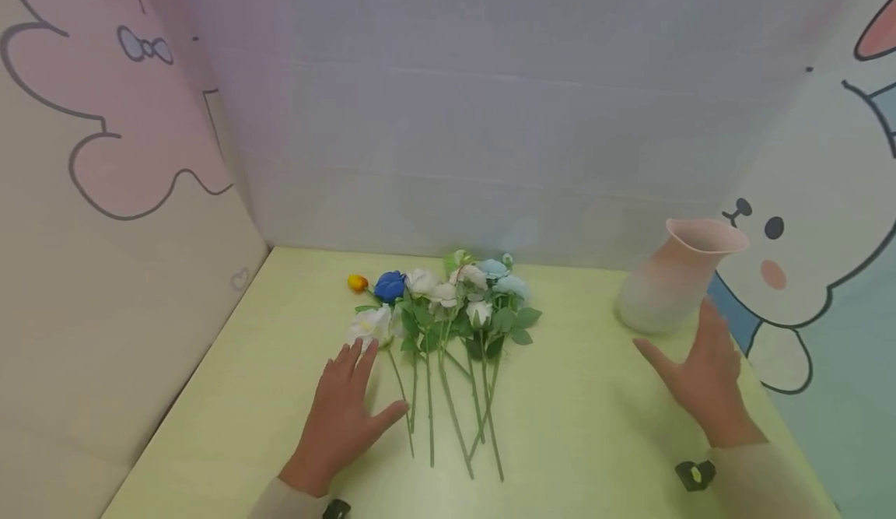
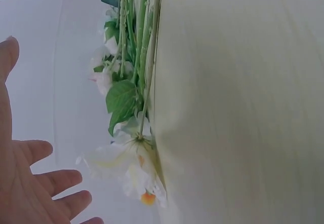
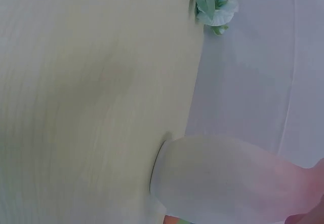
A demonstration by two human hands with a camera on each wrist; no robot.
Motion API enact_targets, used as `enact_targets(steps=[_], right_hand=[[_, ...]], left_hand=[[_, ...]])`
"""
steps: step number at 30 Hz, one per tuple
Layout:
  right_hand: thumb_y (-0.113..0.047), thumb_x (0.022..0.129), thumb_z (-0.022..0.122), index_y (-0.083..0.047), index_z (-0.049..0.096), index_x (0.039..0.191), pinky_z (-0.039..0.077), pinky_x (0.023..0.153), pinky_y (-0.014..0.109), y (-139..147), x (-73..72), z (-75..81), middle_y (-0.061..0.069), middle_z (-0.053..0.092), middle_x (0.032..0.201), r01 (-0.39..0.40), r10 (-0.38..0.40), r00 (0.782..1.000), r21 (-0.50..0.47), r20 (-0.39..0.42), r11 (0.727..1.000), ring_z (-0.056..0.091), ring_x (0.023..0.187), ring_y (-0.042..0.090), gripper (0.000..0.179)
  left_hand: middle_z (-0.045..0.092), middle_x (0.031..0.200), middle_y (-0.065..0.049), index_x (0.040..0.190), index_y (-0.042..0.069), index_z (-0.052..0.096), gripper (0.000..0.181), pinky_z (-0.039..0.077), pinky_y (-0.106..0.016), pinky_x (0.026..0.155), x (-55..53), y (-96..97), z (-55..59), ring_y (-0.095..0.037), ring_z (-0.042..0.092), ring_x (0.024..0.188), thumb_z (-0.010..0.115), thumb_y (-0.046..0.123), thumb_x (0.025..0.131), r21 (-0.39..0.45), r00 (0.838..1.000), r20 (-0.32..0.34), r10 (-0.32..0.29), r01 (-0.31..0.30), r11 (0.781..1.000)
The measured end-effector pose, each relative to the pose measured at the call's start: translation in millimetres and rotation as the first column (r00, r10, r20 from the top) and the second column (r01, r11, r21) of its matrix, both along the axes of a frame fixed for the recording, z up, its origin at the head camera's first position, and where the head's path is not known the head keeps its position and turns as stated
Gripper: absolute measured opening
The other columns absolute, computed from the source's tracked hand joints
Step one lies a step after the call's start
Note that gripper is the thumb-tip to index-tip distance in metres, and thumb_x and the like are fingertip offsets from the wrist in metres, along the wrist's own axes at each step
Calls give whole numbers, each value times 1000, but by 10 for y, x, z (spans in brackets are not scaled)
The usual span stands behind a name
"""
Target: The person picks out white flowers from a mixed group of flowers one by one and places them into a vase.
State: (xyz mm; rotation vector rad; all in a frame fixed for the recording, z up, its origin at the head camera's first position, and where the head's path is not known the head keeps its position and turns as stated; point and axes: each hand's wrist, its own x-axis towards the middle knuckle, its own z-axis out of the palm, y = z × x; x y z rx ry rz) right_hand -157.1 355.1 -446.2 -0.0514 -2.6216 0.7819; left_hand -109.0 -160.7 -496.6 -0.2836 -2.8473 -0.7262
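Note:
My left hand (image 1: 343,418) hovers over the table just in front of a white lily-like flower (image 1: 372,326), fingers spread and holding nothing. In the left wrist view the same hand (image 2: 35,188) is apart from the stems. Several artificial flowers lie side by side with stems toward me, among them a blue flower (image 1: 390,286), an orange bud (image 1: 358,282), a white rose (image 1: 479,313) and a light blue flower (image 1: 512,287). To the right, a pink-and-white vase (image 1: 654,293) stands upright with a flared mouth. Near it is my right hand (image 1: 710,379), thumb and fingers apart, gripping nothing.
The pale yellow table (image 1: 567,418) meets a plain back wall (image 1: 448,130). Panels with cartoon animals stand on both sides, the right panel (image 1: 826,231) close beside the vase. Table surface shows between the flowers and the vase.

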Motion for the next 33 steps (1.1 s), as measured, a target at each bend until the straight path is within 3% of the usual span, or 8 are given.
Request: enact_targets(steps=[4, 9, 15, 20, 24, 27, 29, 33], right_hand=[[-46, 91, 76, -5, 4, 164, 17, 106, 80, 118, -99, 47, 37, 22, 159, 17, -14, 999, -65, 43, 998, 22, 144, 59, 111], [-51, 98, 65, -5, -20, 160, 3, 116, 72, 238, -191, 103, 32, -13, 165, 56, -27, 988, -184, 154, 981, -7, 151, 54, 115], [-51, 96, 68, -7, -19, 161, 4, 120, 65, 213, -371, 112, 26, -13, 167, 60, -37, 994, -244, 101, 968, -6, 154, 46, 117], [-51, 96, 67, -9, -19, 161, 2, 123, 59, 233, -497, 92, 20, -13, 169, 99, -84, 994, -282, 67, 954, -8, 155, 38, 116], [-56, 94, 67, -13, -20, 162, 1, 124, 54, 233, -624, 61, 15, -16, 169, 166, -134, 985, -391, 109, 905, -10, 155, 31, 119], [-56, 90, 73, -17, -17, 163, 6, 125, 48, 202, -741, 28, 10, -12, 171, 205, -174, 979, -497, 108, 843, -3, 157, 26, 122], [-53, 86, 79, -21, -8, 165, 14, 124, 43, 180, -824, 16, 8, -1, 171, 194, -194, 979, -543, 57, 817, 11, 155, 22, 122], [-43, 81, 87, -24, 7, 163, 29, 117, 33, 163, -969, 38, 4, 22, 165, 150, -222, 973, -567, -61, 810, 33, 142, 15, 116]], left_hand=[[48, 151, -18, 150, 5, 49, 92, 36, -62, 110, -28, 95, -3, -41, 43, 139, 75, 64, 84, 35, 999, -33, -4, 6, 999], [54, 143, -16, 143, 4, 54, 85, 42, -60, 104, -85, 210, 28, -40, 51, 131, 73, 65, 87, 54, 1000, 3, -12, 12, 998], [56, 141, -17, 142, 4, 56, 72, 42, -60, 106, -154, 323, -68, -40, 51, 131, 77, 49, 89, 83, 999, 34, 6, -9, 997], [59, 136, -16, 140, 2, 56, 63, 44, -57, 104, -213, 478, -169, -38, 54, 128, 75, 38, 92, 126, 999, 39, -29, 24, 992], [55, 142, -19, 144, 1, 51, 64, 42, -56, 108, -244, 581, -208, -39, 49, 133, 73, 36, 95, 182, 995, 90, -39, 22, 983], [52, 147, -21, 147, 0, 48, 67, 40, -56, 111, -264, 633, -220, -41, 45, 138, 72, 36, 96, 210, 991, 127, -27, 0, 978], [50, 149, -20, 149, 1, 46, 69, 38, -55, 113, -277, 657, -230, -40, 44, 140, 72, 37, 96, 216, 988, 154, -19, -15, 976], [48, 151, -20, 151, 1, 44, 71, 38, -55, 113, -311, 690, -218, -40, 43, 141, 71, 38, 96, 211, 984, 175, -23, -15, 977]])
